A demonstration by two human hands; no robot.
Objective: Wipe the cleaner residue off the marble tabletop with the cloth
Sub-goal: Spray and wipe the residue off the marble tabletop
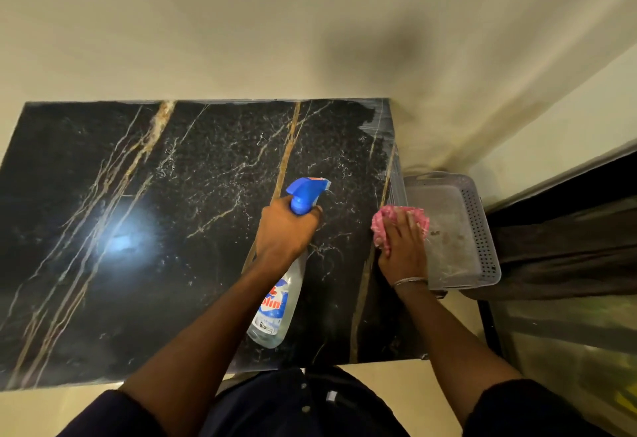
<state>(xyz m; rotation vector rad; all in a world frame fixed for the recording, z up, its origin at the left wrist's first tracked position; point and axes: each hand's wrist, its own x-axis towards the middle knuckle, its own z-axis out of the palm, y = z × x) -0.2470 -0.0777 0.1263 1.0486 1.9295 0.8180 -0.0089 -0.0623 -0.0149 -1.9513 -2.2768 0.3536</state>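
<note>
The black marble tabletop (165, 216) with gold and white veins fills the middle of the view, speckled with fine droplets. My left hand (284, 229) grips the neck of a clear spray bottle (275, 312) with a blue trigger head, held above the table's right half. My right hand (403, 243) presses a crumpled pink cloth (382, 221) down at the table's right edge. A dull, smeared patch (377, 119) shows in the far right corner of the marble.
A grey perforated plastic basket (479, 226) stands just right of the table, below its edge and close to my right hand. A cream wall runs behind the table. A dark curtain (565, 250) and a glass pane lie further right. A bright light glare (124, 240) reflects on the left marble.
</note>
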